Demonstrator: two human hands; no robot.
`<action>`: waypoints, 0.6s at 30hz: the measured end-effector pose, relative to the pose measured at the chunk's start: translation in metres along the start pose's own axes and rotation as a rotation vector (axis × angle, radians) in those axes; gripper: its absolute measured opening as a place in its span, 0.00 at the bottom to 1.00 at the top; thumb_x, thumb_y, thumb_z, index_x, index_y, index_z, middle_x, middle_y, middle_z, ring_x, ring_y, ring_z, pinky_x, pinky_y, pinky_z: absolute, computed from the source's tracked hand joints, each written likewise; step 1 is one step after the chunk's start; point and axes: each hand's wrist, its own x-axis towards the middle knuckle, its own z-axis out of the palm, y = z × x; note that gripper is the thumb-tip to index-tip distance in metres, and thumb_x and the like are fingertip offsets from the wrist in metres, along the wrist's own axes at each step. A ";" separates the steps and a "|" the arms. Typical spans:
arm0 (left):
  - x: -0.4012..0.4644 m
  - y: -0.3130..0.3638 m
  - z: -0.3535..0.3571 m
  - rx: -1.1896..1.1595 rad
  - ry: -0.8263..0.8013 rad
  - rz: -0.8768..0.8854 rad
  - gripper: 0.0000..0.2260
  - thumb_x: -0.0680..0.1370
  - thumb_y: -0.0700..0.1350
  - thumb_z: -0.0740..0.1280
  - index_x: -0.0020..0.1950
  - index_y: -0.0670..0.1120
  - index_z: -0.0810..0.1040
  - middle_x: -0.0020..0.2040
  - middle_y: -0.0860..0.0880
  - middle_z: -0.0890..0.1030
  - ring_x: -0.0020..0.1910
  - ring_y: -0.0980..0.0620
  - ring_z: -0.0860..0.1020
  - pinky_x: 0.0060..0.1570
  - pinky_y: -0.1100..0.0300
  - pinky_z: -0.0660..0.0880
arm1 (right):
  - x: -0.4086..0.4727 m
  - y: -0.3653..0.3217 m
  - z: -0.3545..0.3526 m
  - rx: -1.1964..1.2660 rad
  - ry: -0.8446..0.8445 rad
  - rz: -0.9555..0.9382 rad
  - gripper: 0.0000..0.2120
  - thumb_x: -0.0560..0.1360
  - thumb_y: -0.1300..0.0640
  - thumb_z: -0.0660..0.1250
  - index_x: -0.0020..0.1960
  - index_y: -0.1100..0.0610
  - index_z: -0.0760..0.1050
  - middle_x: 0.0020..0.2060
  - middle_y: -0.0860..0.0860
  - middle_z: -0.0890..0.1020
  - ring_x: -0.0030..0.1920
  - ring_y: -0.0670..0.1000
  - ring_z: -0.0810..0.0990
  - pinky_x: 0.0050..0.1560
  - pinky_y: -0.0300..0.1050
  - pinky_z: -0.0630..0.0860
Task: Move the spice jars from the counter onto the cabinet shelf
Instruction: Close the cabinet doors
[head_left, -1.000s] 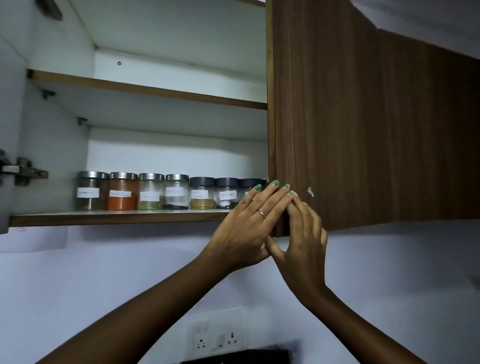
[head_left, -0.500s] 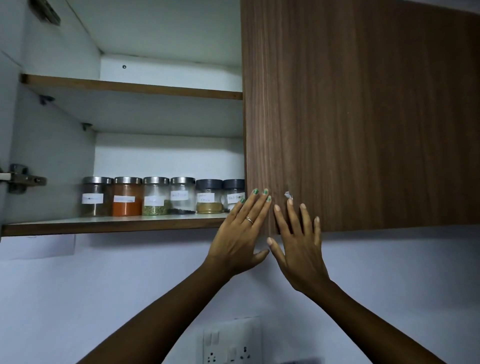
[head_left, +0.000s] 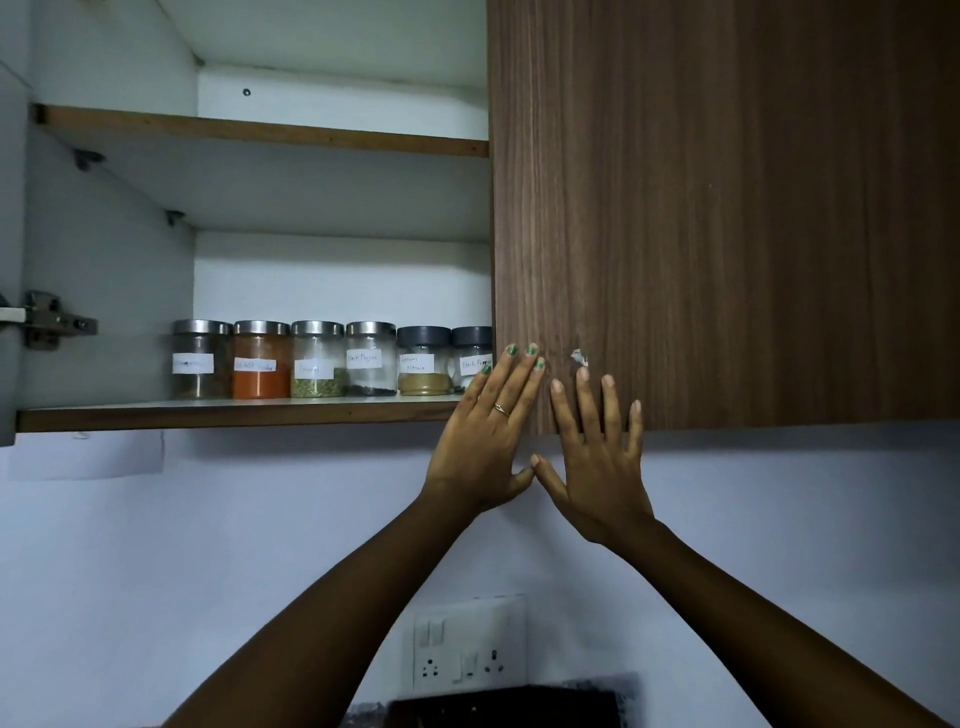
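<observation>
On the cabinet door (head_left: 727, 208), low by its left edge: left hand (head_left: 491, 436) and right hand (head_left: 597, 457), fingers straight and spread, flat on wood, holding nothing | spice jars (head_left: 317, 359): six in a row on the lower cabinet shelf (head_left: 234, 413), left of door | wall socket (head_left: 467, 649): below door

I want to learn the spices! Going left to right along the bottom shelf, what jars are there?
Brownish jar → orange powder jar → green seed jar → silver-lid black pepper jar → masala jar → dark-lid black pepper jar, partly behind the wooden door.
</observation>
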 end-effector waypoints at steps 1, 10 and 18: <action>0.000 0.000 -0.001 0.005 -0.009 -0.002 0.44 0.74 0.64 0.59 0.77 0.42 0.39 0.78 0.43 0.41 0.77 0.44 0.38 0.73 0.50 0.37 | -0.001 0.000 -0.003 0.006 -0.018 -0.007 0.38 0.74 0.36 0.53 0.77 0.54 0.48 0.76 0.59 0.54 0.75 0.62 0.51 0.71 0.66 0.52; -0.005 0.011 -0.030 -0.041 -0.064 -0.055 0.38 0.77 0.63 0.54 0.78 0.44 0.43 0.79 0.46 0.45 0.78 0.46 0.42 0.74 0.48 0.42 | -0.004 -0.003 -0.052 0.218 -0.103 -0.023 0.32 0.74 0.53 0.63 0.75 0.55 0.57 0.76 0.56 0.56 0.76 0.58 0.53 0.73 0.56 0.54; -0.031 0.014 -0.086 -0.188 0.210 -0.130 0.17 0.72 0.47 0.65 0.59 0.45 0.77 0.53 0.46 0.80 0.49 0.45 0.79 0.47 0.51 0.75 | -0.004 -0.039 -0.091 0.430 0.237 -0.109 0.09 0.69 0.63 0.62 0.48 0.59 0.77 0.48 0.54 0.79 0.48 0.55 0.76 0.46 0.44 0.66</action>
